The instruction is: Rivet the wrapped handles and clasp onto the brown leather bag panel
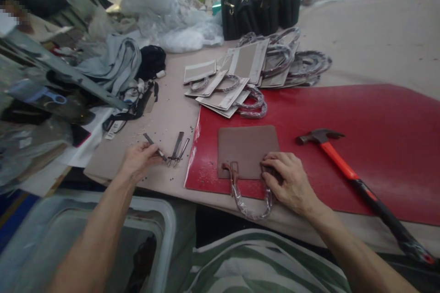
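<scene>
Between the fingers of my left hand (139, 160) is a slim dark metal punch (150, 139), held above the left part of the table. Two more metal punches (177, 146) lie just to its right. My right hand (290, 178) rests on the lower right corner of a brown leather panel (245, 144), its fingers closed around one end of a plastic-wrapped handle (252, 214). The handle's other end lies on the panel near a leather tab and loop (234, 169). Under the panel is a red mat (343, 169).
A claw hammer (340, 160) with an orange and black grip lies right of the panel. Behind are stacked panels (223, 94) with wrapped handles and black handbags (261, 9). A plastic bin (168, 224) stands below the table at left. Straps and cloth (117, 64) clutter the left side.
</scene>
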The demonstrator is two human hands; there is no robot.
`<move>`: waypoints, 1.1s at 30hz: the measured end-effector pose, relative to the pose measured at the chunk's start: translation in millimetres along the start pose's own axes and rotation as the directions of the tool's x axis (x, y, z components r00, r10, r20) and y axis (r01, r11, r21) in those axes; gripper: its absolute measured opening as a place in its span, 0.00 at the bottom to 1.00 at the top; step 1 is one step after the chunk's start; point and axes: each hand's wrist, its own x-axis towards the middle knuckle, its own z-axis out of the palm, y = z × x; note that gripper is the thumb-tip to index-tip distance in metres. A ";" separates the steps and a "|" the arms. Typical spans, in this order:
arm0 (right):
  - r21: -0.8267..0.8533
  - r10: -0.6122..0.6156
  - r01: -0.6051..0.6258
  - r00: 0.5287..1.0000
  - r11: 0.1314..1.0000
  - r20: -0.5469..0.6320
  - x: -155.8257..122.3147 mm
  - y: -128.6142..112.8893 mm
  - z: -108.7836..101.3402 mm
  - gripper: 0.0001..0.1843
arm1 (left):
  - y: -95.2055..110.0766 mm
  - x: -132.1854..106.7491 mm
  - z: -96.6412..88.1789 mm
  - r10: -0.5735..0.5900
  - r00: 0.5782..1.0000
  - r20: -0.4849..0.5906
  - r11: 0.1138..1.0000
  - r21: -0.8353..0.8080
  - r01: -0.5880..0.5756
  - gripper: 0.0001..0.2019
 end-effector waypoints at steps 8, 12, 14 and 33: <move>0.002 0.004 -0.004 1.000 1.000 0.008 0.6 -1.0 -1.3 0.08 | -3.6 -63.6 112.1 0.184 0.941 0.285 0.934 -0.348 -0.077 0.21; 0.005 0.004 -0.004 1.000 1.000 0.009 1.4 -2.9 -2.3 0.07 | -8.6 -89.9 159.4 0.401 0.831 0.386 0.913 -0.247 -0.326 0.10; 0.006 0.006 -0.006 1.000 1.000 0.009 1.5 -3.4 -2.5 0.07 | -12.6 -96.9 170.1 0.493 0.760 0.423 0.868 -0.185 -0.460 0.06; 0.040 0.026 -0.027 0.999 0.999 0.023 2.5 -4.4 -3.4 0.07 | -38.2 -100.7 173.1 0.511 0.773 0.375 0.840 -0.028 -0.541 0.06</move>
